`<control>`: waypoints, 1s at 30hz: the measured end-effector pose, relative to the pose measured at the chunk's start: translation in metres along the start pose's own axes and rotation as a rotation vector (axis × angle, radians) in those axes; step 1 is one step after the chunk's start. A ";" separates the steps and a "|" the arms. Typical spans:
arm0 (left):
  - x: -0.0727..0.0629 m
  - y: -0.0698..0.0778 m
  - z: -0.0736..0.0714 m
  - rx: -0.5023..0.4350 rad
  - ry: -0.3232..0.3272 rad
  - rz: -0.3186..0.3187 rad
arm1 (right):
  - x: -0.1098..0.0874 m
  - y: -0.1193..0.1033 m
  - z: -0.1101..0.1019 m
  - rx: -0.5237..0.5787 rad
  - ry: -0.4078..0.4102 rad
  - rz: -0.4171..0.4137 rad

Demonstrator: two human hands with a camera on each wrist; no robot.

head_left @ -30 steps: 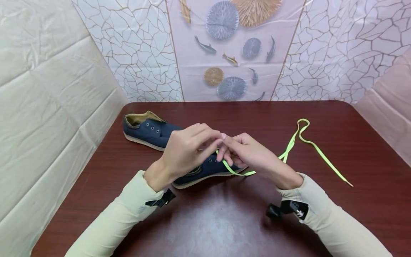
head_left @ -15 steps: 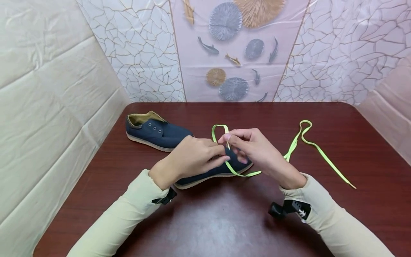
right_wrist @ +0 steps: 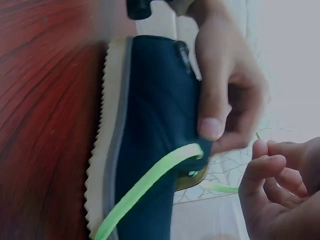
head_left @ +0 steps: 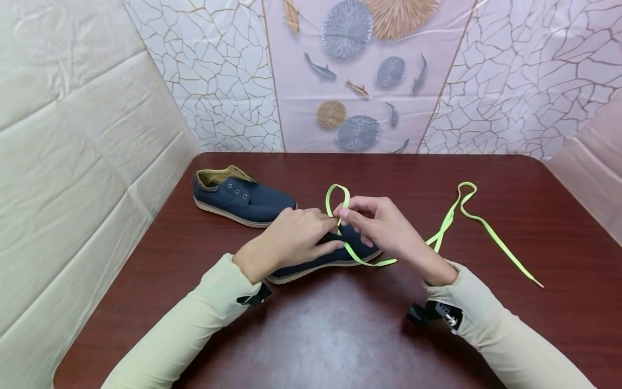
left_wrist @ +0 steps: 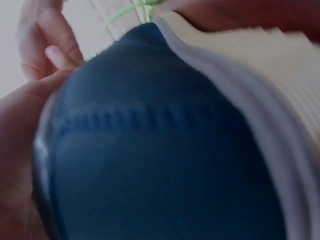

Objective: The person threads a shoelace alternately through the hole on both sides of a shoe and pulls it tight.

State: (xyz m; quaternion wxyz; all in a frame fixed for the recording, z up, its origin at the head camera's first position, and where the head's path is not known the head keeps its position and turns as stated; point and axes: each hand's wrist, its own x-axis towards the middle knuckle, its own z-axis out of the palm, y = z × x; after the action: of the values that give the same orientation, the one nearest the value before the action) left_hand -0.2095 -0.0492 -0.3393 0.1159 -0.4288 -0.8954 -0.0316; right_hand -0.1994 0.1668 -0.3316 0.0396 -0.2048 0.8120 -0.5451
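Note:
A navy lace-up shoe (head_left: 302, 270) lies side-on on the table in the head view, partly covered by my hands. My left hand (head_left: 293, 235) grips its eyelet edge, the thumb on the outer side in the right wrist view. A neon-green shoelace (right_wrist: 142, 184) comes out through an eyelet there, its tail hanging down over the shoe's side. The lace's other part rises in a loop behind the shoe. My right hand (head_left: 386, 224) pinches the lace near its tip between thumb and forefinger, close to the left fingertips. The shoe's heel (left_wrist: 150, 165) fills the left wrist view.
A second navy shoe (head_left: 267, 203), with bare eyelets, stands at the back left of the dark red table (head_left: 311, 335). Another green lace (head_left: 505, 248) lies loosely bent on the right, partly behind my right wrist. A patterned backdrop (head_left: 357, 132) closes off the far side.
My hands have come apart from touching above the shoe. The left hand has lowered onto the eyelet edge, and the lace loop now stands up behind, its tip in my right fingers.

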 end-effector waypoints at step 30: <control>0.005 -0.026 0.015 -0.774 -0.244 -0.138 | 0.006 0.059 0.027 0.130 0.132 -0.141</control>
State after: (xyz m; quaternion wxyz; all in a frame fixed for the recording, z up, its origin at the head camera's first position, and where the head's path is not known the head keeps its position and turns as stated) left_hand -0.2348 -0.0593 -0.3514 -0.1635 -0.3802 -0.8513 -0.3227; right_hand -0.2146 0.1601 -0.3950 -0.0395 -0.2220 0.7592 -0.6106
